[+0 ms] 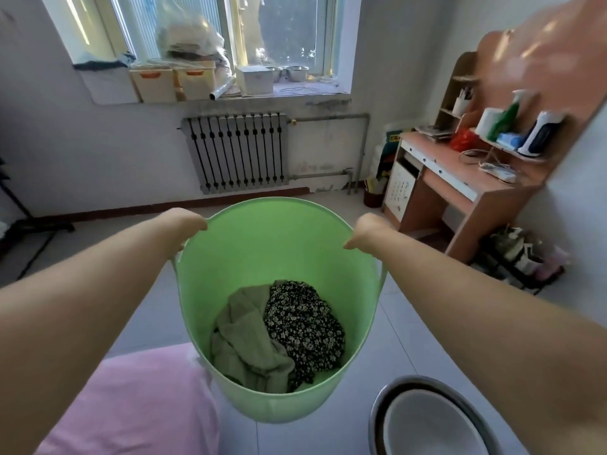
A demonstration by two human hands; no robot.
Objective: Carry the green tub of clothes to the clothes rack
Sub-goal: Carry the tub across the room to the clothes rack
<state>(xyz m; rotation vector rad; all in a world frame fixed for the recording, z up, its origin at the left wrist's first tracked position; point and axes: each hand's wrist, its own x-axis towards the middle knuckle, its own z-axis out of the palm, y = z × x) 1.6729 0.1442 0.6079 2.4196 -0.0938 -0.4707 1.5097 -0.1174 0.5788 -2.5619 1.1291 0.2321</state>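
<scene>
Head view: both hands, left (189, 224) and right (363, 233), grip the tub (279, 251) rim. Basin (427, 418) near right, pink cushion (138, 405) near left; radiator (236, 151) and desk (460, 182) far.

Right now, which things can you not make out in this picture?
All in the head view:
- Clothes rack: cut off by the left edge; only dark legs show.
- Fingers of left hand and right hand: curled over the green tub rim, hidden.
- Clothes: how many pieces, unclear; they overlap.
- Metal basin: cut off by the bottom edge.
- Top right corner: blurred.
</scene>
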